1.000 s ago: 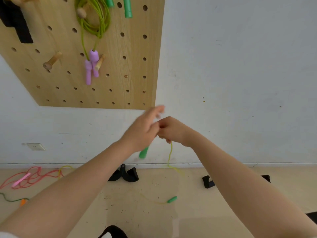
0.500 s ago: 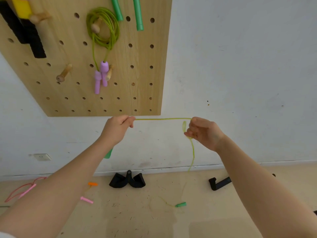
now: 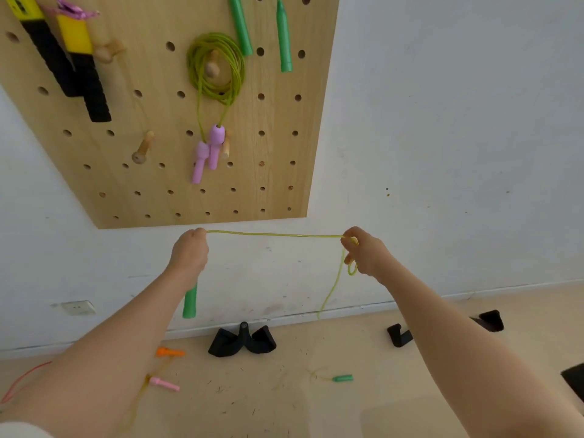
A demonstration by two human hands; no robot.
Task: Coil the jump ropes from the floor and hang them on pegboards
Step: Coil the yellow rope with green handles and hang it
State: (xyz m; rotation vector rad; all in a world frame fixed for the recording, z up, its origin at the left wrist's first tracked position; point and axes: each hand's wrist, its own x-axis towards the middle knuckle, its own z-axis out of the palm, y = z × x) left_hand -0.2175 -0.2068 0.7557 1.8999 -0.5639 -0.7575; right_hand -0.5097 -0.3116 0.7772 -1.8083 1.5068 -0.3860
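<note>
A thin yellow-green jump rope (image 3: pixel 271 234) stretches taut between my two hands below the wooden pegboard (image 3: pixel 151 115). My left hand (image 3: pixel 189 252) grips one end, and its green handle (image 3: pixel 189 300) hangs down under my fist. My right hand (image 3: pixel 363 251) pinches the rope with a small loop at my fingers. From there the rope drops to the floor and ends at the second green handle (image 3: pixel 343 378). A coiled green rope with purple handles (image 3: pixel 216 67) hangs on a peg.
Yellow-and-black handles (image 3: pixel 72 58) and two green handles (image 3: pixel 262 33) hang on the board; one bare peg (image 3: pixel 142 151) sticks out. On the floor lie an orange handle (image 3: pixel 169 352), a pink handle (image 3: pixel 164 384), a red rope (image 3: pixel 22 379) and black grips (image 3: pixel 241 341), (image 3: pixel 399 335).
My hands were together a second ago and have drawn apart, pulling a length of rope straight between them. The view has tilted up a little.
</note>
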